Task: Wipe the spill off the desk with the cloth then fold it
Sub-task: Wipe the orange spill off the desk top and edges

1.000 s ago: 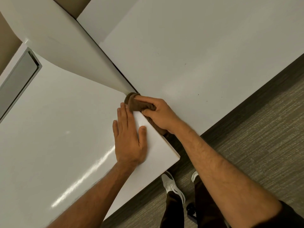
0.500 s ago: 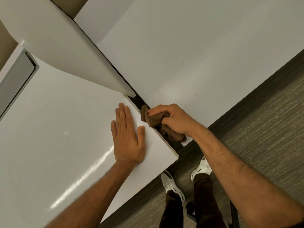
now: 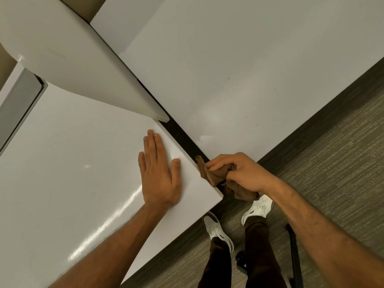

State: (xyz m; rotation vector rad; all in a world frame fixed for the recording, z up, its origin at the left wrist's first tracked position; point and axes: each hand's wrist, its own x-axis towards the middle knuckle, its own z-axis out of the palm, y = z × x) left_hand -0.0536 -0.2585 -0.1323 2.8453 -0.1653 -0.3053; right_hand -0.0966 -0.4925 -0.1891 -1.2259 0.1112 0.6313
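My left hand [image 3: 159, 173] lies flat, fingers straight, on the glossy white desk [image 3: 72, 173] near its right corner. My right hand [image 3: 241, 172] grips a bunched brown cloth [image 3: 216, 176] against the desk's right side edge, in the dark gap between this desk and the neighbouring white desk [image 3: 239, 69]. Part of the cloth hangs below my fist, past the desk corner. No spill shows on the desk top.
A white divider panel [image 3: 79, 65] rises between the two desks and ends just beyond my left fingertips. A grey recessed tray [image 3: 18, 104] sits at the desk's far left. Carpet [image 3: 332, 163], my white shoes [image 3: 218, 231] and a black chair base [image 3: 295, 252] lie below.
My right hand has drawn the cloth along the desk's side edge from the foot of the divider panel towards the near corner. My left hand has stayed flat in place.
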